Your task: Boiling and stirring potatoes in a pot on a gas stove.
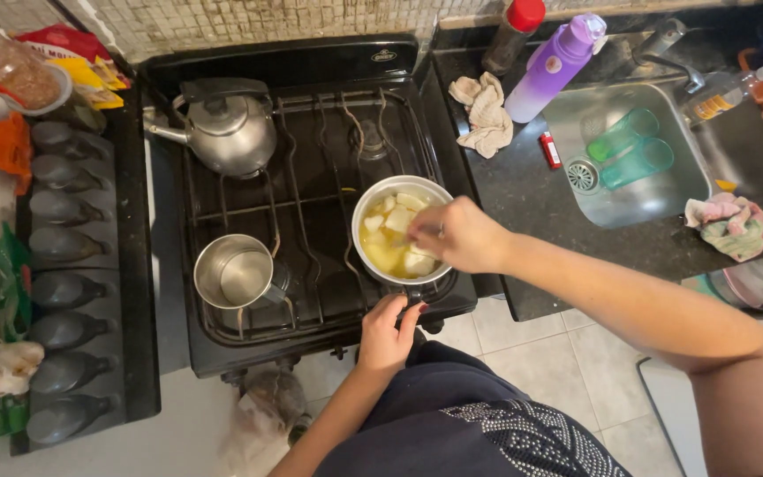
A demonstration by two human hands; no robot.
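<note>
A small metal pot (399, 231) sits on the front right burner of the black gas stove (311, 132), filled with pale yellow chunks (388, 221) that look like cut potato or a similar root in liquid. The person's right hand (461, 235) hovers directly over the right half of the pot, fingers drawn together and pointed leftward and down toward the chunks; whether something thin is pinched between the fingertips cannot be told, since they are blurred. The left hand (388, 334) is below the pot, on the side nearest the person, closed around the pot's handle (413, 296), which sticks out from the rim toward the person's body. So the pot's long line runs from the stove front to back: handle nearest, bowl farther. The right hand comes in from the right side across that line, and it is the hand nearer to the food, while the left only steadies from the front edge.

Just to the left, on the front left burner, stands an empty steel mug (233, 271), well apart from both hands. A steel kettle (227, 131) sits behind it (spout pointing left). To the right of the stove lie a crumpled cloth (486, 115) on the dark counter and a sink (726, 168) holding two green cups (629, 150).
</note>
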